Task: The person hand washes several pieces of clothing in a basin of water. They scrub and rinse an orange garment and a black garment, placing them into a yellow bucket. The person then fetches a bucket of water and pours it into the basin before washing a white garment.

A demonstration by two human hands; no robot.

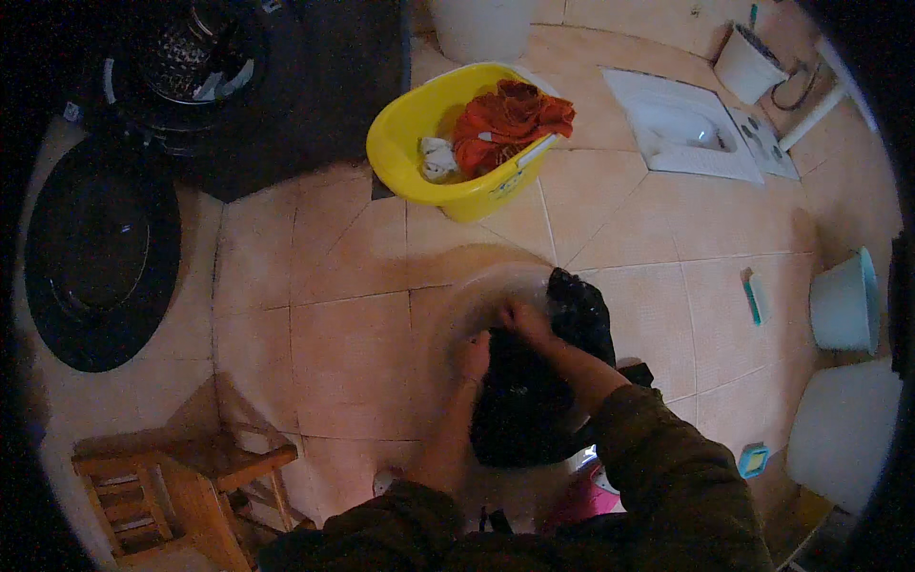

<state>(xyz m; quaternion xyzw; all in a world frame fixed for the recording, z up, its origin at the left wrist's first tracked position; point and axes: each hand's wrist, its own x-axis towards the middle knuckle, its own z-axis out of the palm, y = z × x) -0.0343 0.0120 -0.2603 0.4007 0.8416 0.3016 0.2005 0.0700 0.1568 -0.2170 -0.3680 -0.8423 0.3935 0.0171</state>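
Note:
A wet-looking black garment lies bunched in and over a pale round basin on the floor before me. At the garment's upper left edge, my left hand is closed around some of the cloth. My right hand is balled into a fist on the cloth just above and to the right of it. The two hands are close together but apart. Dim light and blur hide the fingertips and the inside of the basin.
Beyond the basin stands a yellow tub with red cloth and a white piece. A front-loading washing machine has its round door swung out. A wooden chair, squat toilet, brush and pale-blue bucket surround me.

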